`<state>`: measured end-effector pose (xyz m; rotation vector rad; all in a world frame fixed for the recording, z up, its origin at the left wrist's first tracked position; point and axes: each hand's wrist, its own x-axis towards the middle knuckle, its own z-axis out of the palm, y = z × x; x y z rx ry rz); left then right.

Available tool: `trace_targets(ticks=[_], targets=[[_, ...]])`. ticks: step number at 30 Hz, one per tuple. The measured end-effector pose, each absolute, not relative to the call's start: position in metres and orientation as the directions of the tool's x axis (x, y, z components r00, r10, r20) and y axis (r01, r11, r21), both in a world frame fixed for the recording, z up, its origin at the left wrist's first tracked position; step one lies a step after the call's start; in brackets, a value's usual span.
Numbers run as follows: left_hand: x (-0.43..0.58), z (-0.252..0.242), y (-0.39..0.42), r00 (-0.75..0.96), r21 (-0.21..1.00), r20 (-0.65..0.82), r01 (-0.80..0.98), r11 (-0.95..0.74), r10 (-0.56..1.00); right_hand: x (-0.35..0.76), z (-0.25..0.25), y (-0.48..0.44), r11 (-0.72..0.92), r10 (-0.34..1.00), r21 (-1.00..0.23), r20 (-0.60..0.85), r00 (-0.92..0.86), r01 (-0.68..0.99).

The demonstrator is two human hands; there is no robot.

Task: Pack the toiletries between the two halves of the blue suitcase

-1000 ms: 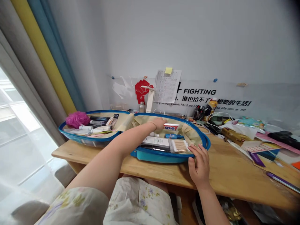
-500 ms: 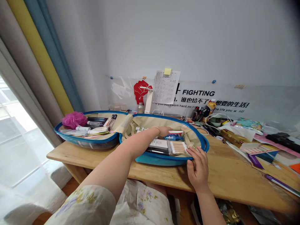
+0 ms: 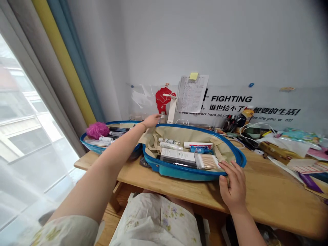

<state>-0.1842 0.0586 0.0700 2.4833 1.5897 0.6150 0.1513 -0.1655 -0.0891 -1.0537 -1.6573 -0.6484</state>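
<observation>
A blue-rimmed, beige-lined case (image 3: 194, 176) lies unfolded on the wooden desk, its two halves side by side. My left hand (image 3: 152, 120) is stretched across it to the back, fingers extended beside a small bottle (image 3: 163, 118); I cannot tell if they touch it. My right hand (image 3: 233, 184) rests with spread fingers on the right half's front rim. Near those fingers lies a pack of cotton swabs (image 3: 207, 161). The same half holds a white box (image 3: 177, 155), a toothpaste tube (image 3: 197, 145), a blue tube (image 3: 201, 150) and small white tubes (image 3: 171, 146).
A pink bath puff (image 3: 97, 130) and several tubes fill the left half, partly behind my left arm. A white lamp (image 3: 172, 110) stands by the wall. Pens, a drink bottle (image 3: 247, 115), cables and papers crowd the right. A curtain (image 3: 74, 68) hangs at left.
My left hand has come out of the case's right half and moved left and back to the small bottle. My right hand stays on the rim. The view has turned slightly left.
</observation>
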Motion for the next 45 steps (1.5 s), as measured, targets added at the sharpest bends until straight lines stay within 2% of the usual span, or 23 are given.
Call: trace_targets(ticks=[4,8,11,14,18,22,30,34,37,40,43,45], targets=[[-0.260,0.069,0.047,0.278,0.263,0.311,0.894,-0.363,0.909,0.150,-0.089,-0.166,0.460,0.333,-0.093,0.940,-0.075,0.883],[-0.250,0.066,0.034,0.401,0.178,0.293,0.869,-0.462,0.868,0.151,-0.088,-0.167,0.466,0.337,-0.069,0.936,-0.105,0.882],[-0.186,0.060,0.020,0.623,0.115,0.185,0.755,-0.646,0.760,0.152,-0.088,-0.167,0.463,0.330,-0.062,0.938,-0.108,0.884],[-0.105,0.048,0.002,0.821,0.096,0.009,0.567,-0.818,0.571,0.152,-0.088,-0.167,0.464,0.335,-0.074,0.937,-0.098,0.883],[-0.027,0.027,-0.010,0.871,0.091,-0.183,0.476,-0.875,0.455,0.152,-0.089,-0.167,0.466,0.348,-0.097,0.934,-0.081,0.879],[0.002,0.012,0.002,0.828,0.070,-0.261,0.529,-0.846,0.496,0.150,-0.089,-0.168,0.461,0.344,-0.090,0.935,-0.084,0.883],[0.011,0.002,0.017,0.790,0.118,-0.250,0.599,-0.792,0.560,0.151,-0.088,-0.167,0.459,0.350,-0.103,0.934,-0.073,0.882],[0.001,0.019,0.015,0.787,0.155,-0.184,0.614,-0.774,0.588,0.151,-0.088,-0.167,0.474,0.332,-0.085,0.939,-0.088,0.876],[-0.026,0.045,0.023,0.764,0.168,-0.078,0.643,-0.747,0.640,0.152,-0.088,-0.166,0.469,0.323,-0.075,0.942,-0.092,0.880],[-0.083,0.072,0.039,0.642,0.160,0.053,0.750,-0.641,0.765,0.153,-0.090,-0.165,0.459,0.329,-0.079,0.940,-0.087,0.885],[-0.163,0.089,0.052,0.410,0.137,0.122,0.895,-0.424,0.904,0.153,-0.092,-0.165,0.453,0.345,-0.089,0.935,-0.082,0.887],[-0.219,0.091,0.054,0.239,0.116,0.117,0.961,-0.253,0.964,0.153,-0.091,-0.165,0.455,0.347,-0.097,0.935,-0.076,0.885]])
